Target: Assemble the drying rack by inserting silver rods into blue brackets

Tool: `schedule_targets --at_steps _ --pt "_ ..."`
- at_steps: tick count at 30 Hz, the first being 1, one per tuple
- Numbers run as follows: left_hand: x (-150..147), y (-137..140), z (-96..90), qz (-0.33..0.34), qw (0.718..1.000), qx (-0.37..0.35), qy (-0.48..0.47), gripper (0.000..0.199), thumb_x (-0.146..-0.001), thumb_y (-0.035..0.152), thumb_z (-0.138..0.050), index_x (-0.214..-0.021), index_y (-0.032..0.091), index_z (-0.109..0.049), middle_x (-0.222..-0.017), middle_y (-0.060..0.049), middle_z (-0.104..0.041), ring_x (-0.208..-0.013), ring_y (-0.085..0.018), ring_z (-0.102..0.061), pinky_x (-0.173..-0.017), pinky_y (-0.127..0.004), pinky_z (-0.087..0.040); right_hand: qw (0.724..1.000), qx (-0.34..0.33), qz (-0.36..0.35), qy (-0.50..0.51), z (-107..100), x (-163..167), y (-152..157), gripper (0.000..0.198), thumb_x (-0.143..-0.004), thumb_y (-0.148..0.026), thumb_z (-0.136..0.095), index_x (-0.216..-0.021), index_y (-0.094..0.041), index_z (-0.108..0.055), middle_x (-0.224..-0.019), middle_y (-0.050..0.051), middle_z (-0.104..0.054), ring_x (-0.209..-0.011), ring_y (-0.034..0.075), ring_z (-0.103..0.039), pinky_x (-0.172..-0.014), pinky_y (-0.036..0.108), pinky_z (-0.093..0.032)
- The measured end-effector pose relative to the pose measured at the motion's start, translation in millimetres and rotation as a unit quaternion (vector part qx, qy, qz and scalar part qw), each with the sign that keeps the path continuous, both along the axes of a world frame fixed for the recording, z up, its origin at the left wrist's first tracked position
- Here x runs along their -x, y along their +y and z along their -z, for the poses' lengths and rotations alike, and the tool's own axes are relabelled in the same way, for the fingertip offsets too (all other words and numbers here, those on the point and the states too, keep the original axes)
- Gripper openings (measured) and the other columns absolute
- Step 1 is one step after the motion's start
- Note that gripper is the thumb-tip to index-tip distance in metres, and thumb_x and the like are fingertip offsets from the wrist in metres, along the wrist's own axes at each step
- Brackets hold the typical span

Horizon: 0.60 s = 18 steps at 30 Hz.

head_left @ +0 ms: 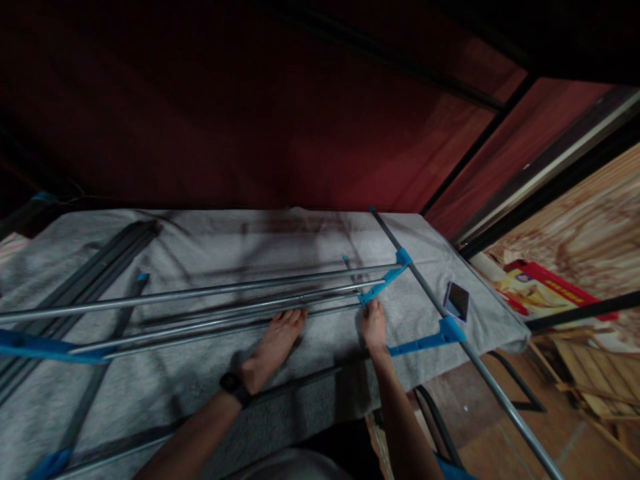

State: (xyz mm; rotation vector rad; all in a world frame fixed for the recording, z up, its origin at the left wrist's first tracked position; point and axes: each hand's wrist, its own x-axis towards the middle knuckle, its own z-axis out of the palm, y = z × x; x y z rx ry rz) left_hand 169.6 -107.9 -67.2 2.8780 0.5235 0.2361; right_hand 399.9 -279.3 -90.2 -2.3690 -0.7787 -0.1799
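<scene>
A frame of grey metal rods (210, 293) joined by blue plastic connectors (385, 280) lies across a grey towel-covered table (200, 247). My left hand (275, 343), a black watch on its wrist, rests flat with fingertips on the nearest rod. My right hand (374, 325) touches the end of a blue connector where a rod meets it; whether it grips is unclear. A long rod (440, 313) runs diagonally off the table's right edge, carrying another blue connector (440, 333).
A dark phone (457, 300) lies near the table's right edge. Dark bars (95, 267) lie at the left. A blue connector (35, 347) sits far left. A red curtain (250, 120) hangs behind. A red printed box (540, 290) and wooden pieces sit at the right.
</scene>
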Motion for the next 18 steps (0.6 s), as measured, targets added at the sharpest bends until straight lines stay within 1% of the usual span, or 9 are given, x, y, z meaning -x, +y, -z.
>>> schedule_targets --at_steps 3,7,10,12,15,18 --pt "-2.0 0.7 -7.7 -0.005 1.000 0.023 0.020 0.072 -0.082 -0.009 -0.034 -0.143 0.020 -0.058 -0.143 -0.010 -0.063 -0.132 -0.022 -0.059 -0.117 -0.042 -0.043 1.000 -0.002 -0.005 -0.004 0.0 -1.3 -0.1 0.027 -0.087 -0.012 -0.041 -0.105 -0.018 -0.060 -0.095 0.009 -0.061 -0.089 0.025 -0.061 -0.084 0.037 -0.051" --pt "-1.0 -4.6 -15.0 -0.026 0.999 0.025 0.019 0.070 -0.085 -0.008 -0.030 -0.145 0.020 -0.056 -0.143 -0.008 -0.063 -0.131 -0.022 -0.059 -0.116 -0.042 -0.043 1.000 0.002 -0.008 -0.006 1.4 -1.6 0.0 0.028 -0.088 -0.012 -0.041 -0.107 -0.018 -0.061 -0.096 0.010 -0.061 -0.090 0.026 -0.062 -0.084 0.037 -0.051" --pt "-1.9 -5.3 -14.9 -0.038 0.999 0.021 0.027 0.070 -0.086 -0.007 -0.033 -0.147 0.018 -0.053 -0.143 -0.011 -0.063 -0.130 -0.025 -0.059 -0.114 -0.045 -0.044 1.000 0.009 -0.003 -0.007 2.3 -0.6 0.4 0.028 -0.088 -0.011 -0.041 -0.107 -0.017 -0.061 -0.097 0.010 -0.061 -0.090 0.025 -0.062 -0.084 0.037 -0.051" --pt "-3.4 -3.4 -14.4 -0.039 0.999 0.021 0.025 0.070 -0.085 -0.006 -0.036 -0.148 0.018 -0.053 -0.143 -0.012 -0.063 -0.130 -0.025 -0.060 -0.113 -0.044 -0.044 1.000 0.015 0.001 -0.008 2.7 0.2 1.0 0.029 -0.088 -0.011 -0.041 -0.108 -0.017 -0.061 -0.098 0.010 -0.062 -0.091 0.025 -0.062 -0.085 0.037 -0.051" --pt "-5.7 1.9 -15.5 -0.053 0.998 0.010 0.012 0.070 -0.085 -0.005 -0.038 -0.149 0.019 -0.052 -0.144 -0.011 -0.063 -0.130 -0.026 -0.059 -0.113 -0.044 -0.042 1.000 0.024 0.006 -0.008 3.6 1.2 2.2 0.031 -0.087 -0.009 -0.040 -0.110 -0.016 -0.060 -0.100 0.011 -0.062 -0.092 0.024 -0.061 -0.086 0.036 -0.051" --pt "-6.8 6.8 -16.9 -0.058 0.998 0.012 0.021 0.070 -0.086 -0.006 -0.038 -0.149 0.020 -0.052 -0.147 -0.009 -0.061 -0.132 -0.026 -0.057 -0.114 -0.045 -0.042 0.999 0.031 0.009 -0.008 4.5 2.1 3.3 0.031 -0.085 -0.007 -0.040 -0.108 -0.015 -0.060 -0.099 0.010 -0.062 -0.092 0.023 -0.061 -0.086 0.035 -0.050"
